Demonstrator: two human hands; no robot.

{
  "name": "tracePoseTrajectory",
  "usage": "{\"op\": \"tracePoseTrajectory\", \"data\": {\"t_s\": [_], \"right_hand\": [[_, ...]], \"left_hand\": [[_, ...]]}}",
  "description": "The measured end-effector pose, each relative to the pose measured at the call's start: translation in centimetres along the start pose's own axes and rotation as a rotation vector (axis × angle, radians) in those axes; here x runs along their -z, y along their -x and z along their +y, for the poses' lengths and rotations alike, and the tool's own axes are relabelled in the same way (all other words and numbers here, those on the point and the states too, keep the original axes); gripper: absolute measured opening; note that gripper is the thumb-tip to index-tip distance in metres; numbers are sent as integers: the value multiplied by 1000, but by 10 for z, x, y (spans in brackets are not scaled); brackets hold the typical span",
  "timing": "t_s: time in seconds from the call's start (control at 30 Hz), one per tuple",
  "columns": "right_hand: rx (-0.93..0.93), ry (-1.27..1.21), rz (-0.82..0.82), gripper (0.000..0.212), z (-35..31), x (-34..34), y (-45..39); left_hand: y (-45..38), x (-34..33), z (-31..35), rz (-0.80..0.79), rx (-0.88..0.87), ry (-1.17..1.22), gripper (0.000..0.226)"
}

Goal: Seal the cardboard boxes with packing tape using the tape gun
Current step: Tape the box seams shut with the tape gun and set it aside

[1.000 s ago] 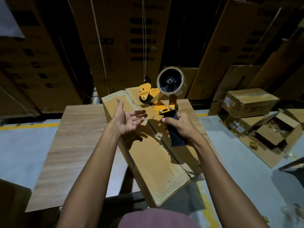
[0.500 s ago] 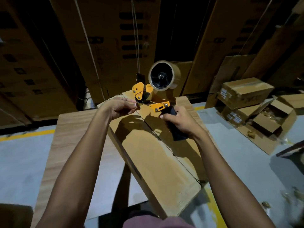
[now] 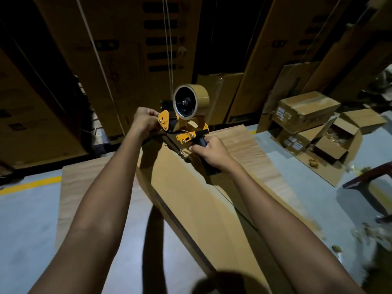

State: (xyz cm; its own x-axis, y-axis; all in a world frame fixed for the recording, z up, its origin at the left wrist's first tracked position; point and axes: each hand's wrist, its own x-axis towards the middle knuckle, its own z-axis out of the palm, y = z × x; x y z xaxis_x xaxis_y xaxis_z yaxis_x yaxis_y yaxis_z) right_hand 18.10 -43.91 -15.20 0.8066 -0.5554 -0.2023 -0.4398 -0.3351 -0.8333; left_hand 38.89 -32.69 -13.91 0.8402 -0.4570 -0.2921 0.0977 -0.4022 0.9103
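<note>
Both hands on "EMUPEX"-marked tape gun (image 3: 182, 124)

A wood-grain desk (image 3: 257, 149) stands on a grey floor (image 3: 27, 219). Left of the desk a yellow line (image 3: 29, 184) crosses the floor. Behind the desk, tall printed cartons (image 3: 131, 49) lean upright.

Likely warehouse, stacked cartons (image 3: 118, 49), floor line (image 3: 29, 184)

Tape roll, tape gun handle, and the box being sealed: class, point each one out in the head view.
tape roll (image 3: 200, 96): head view, on its tan outer band.
tape gun handle (image 3: 200, 142): head view, on the black grip above the right hand's fingers.
box (image 3: 191, 187): head view, on its top flap.
</note>
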Motion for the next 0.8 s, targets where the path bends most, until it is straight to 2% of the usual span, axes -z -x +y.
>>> {"op": "tracePoseTrajectory", "data": {"t_s": [0.13, 0.23, 0.33, 0.57, 0.67, 0.73, 0.8], "right_hand": [[16, 128, 8, 26, -7, -12, -20], [32, 239, -22, 27, -11, -15, -30], [27, 305, -32, 34, -10, -22, -36], [50, 345, -40, 22, -15, -25, -48], [48, 341, -47, 28, -18, -28, -51], [48, 369, -54, 25, -18, -33, -52], [46, 384, -51, 22, -15, -37, -54]], "left_hand": [[-36, 1, -21, 64, -10, -113, 6], [-57, 4, -35, 106, -8, -230, 27], [-71, 3, -48, 95, 5, -219, 37], [-91, 7, -45, 63, -63, -169, 35], [-103, 14, -37, 66, -87, -204, 24], [-101, 17, -39, 26, -76, -240, 18], [-101, 16, -48, -4, -35, -257, 22]]}}
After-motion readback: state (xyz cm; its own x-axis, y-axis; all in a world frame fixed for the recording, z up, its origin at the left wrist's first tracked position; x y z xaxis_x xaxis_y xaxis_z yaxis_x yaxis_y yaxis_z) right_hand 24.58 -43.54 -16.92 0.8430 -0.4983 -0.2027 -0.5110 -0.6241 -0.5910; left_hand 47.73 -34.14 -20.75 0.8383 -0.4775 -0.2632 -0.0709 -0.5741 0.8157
